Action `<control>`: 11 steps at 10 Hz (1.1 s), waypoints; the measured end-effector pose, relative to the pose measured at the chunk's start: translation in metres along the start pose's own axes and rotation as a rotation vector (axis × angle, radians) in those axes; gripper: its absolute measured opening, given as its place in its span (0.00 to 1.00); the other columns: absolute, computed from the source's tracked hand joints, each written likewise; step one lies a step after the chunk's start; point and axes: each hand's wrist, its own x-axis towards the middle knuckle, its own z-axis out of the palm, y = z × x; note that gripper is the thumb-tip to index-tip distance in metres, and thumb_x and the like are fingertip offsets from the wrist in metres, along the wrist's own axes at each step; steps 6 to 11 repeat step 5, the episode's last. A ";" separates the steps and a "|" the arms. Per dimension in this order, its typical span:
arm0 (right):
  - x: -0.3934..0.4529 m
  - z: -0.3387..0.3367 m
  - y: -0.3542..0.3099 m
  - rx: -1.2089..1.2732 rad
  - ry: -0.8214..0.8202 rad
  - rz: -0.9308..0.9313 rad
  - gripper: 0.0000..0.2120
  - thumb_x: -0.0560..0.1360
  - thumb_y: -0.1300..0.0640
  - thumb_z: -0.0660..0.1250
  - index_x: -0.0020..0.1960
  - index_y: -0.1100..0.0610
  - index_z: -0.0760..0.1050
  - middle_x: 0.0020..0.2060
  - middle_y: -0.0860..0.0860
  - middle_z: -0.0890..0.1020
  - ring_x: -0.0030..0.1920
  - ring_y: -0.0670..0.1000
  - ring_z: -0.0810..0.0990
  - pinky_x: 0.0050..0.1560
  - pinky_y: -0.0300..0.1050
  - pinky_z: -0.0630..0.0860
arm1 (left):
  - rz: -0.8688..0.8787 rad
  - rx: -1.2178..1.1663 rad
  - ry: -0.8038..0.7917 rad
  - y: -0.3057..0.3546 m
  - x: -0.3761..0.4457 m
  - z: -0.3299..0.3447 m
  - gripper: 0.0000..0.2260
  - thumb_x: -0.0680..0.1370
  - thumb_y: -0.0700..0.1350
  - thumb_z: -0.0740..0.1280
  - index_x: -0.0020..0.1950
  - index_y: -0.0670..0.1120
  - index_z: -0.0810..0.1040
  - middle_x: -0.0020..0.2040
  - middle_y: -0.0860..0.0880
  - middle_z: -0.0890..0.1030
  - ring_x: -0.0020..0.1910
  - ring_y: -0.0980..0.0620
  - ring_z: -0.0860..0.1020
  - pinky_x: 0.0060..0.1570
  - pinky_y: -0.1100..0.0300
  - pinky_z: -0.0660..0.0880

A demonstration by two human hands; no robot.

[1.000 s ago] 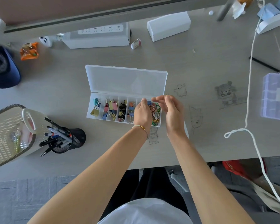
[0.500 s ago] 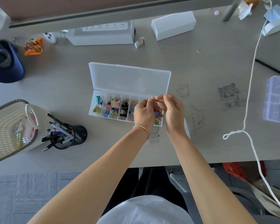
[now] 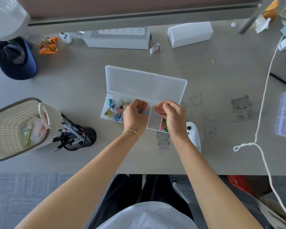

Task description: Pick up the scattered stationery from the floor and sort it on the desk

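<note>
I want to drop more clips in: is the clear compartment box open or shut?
Open. The clear compartment box has its lid folded back flat on the desk, leaving binder clips and paper clips exposed.

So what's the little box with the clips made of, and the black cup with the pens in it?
The compartment box looks like clear, slightly frosted plastic: the desk shows through its open lid and its edges are smooth and moulded. The pen cup looks like black metal mesh with a matte finish: tiny holes cover its wall, though it could be plastic mesh.
</note>
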 end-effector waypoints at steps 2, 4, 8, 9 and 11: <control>-0.003 0.009 0.000 -0.068 -0.013 0.021 0.14 0.80 0.66 0.58 0.42 0.61 0.81 0.38 0.53 0.87 0.46 0.54 0.85 0.52 0.52 0.80 | 0.073 0.118 -0.060 -0.008 0.004 -0.002 0.19 0.70 0.28 0.58 0.51 0.45 0.81 0.48 0.50 0.84 0.51 0.52 0.81 0.53 0.55 0.79; -0.005 0.016 -0.008 -0.104 -0.013 0.016 0.14 0.79 0.67 0.59 0.42 0.61 0.81 0.39 0.53 0.86 0.44 0.50 0.85 0.47 0.42 0.80 | 0.057 0.054 -0.042 -0.007 0.003 -0.011 0.17 0.73 0.31 0.59 0.49 0.48 0.81 0.47 0.54 0.85 0.53 0.57 0.81 0.52 0.62 0.77; -0.012 0.021 -0.025 -0.106 0.005 -0.043 0.12 0.79 0.66 0.59 0.45 0.62 0.81 0.42 0.55 0.86 0.46 0.47 0.85 0.47 0.37 0.76 | 0.078 -0.091 0.058 0.014 -0.003 -0.023 0.15 0.74 0.31 0.59 0.49 0.46 0.81 0.47 0.53 0.84 0.49 0.58 0.81 0.46 0.70 0.75; -0.012 0.021 -0.025 -0.106 0.005 -0.043 0.12 0.79 0.66 0.59 0.45 0.62 0.81 0.42 0.55 0.86 0.46 0.47 0.85 0.47 0.37 0.76 | 0.078 -0.091 0.058 0.014 -0.003 -0.023 0.15 0.74 0.31 0.59 0.49 0.46 0.81 0.47 0.53 0.84 0.49 0.58 0.81 0.46 0.70 0.75; -0.012 0.021 -0.025 -0.106 0.005 -0.043 0.12 0.79 0.66 0.59 0.45 0.62 0.81 0.42 0.55 0.86 0.46 0.47 0.85 0.47 0.37 0.76 | 0.078 -0.091 0.058 0.014 -0.003 -0.023 0.15 0.74 0.31 0.59 0.49 0.46 0.81 0.47 0.53 0.84 0.49 0.58 0.81 0.46 0.70 0.75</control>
